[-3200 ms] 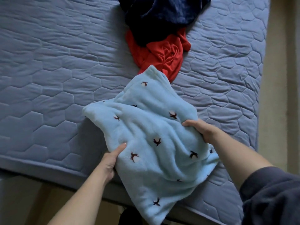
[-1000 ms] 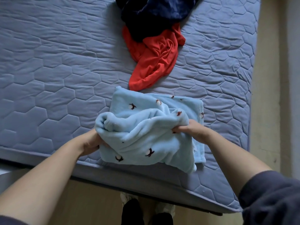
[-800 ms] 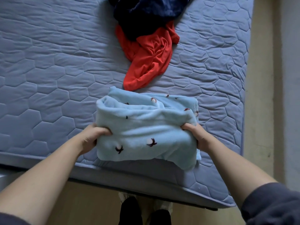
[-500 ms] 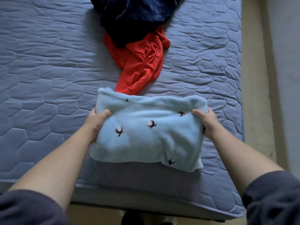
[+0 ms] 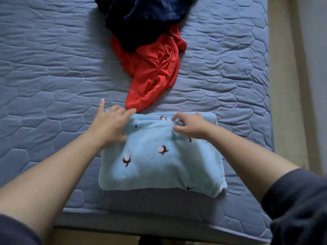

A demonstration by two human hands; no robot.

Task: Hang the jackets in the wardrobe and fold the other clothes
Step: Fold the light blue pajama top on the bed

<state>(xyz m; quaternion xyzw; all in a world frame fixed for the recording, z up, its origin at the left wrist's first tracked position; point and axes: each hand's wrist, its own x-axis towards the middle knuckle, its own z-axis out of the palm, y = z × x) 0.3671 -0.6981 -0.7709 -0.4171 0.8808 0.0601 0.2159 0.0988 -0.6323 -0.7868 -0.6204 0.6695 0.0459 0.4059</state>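
**Item:** pale blue fleece garment point(image 5: 159, 156) with small dark motifs, folded into a thick rectangle. It lies on the bed point(image 5: 44, 68), near the front edge.

**Handling (estimate):** light, soft and bulky. The layers will likely slide apart unless it is lifted from beneath at both short ends.

**Left hand** point(image 5: 109, 124): fingers straight and spread, resting at the far left corner and gripping nothing.

**Right hand** point(image 5: 189, 127): fingers loosely curled over the far edge. Whether they pinch a fold cannot be told.

**Also on the bed:**
- red garment point(image 5: 154, 73), crumpled, its tip just beside the fleece
- dark blue garment point(image 5: 145, 16), heaped partly over the red one

Neither is folded yet.
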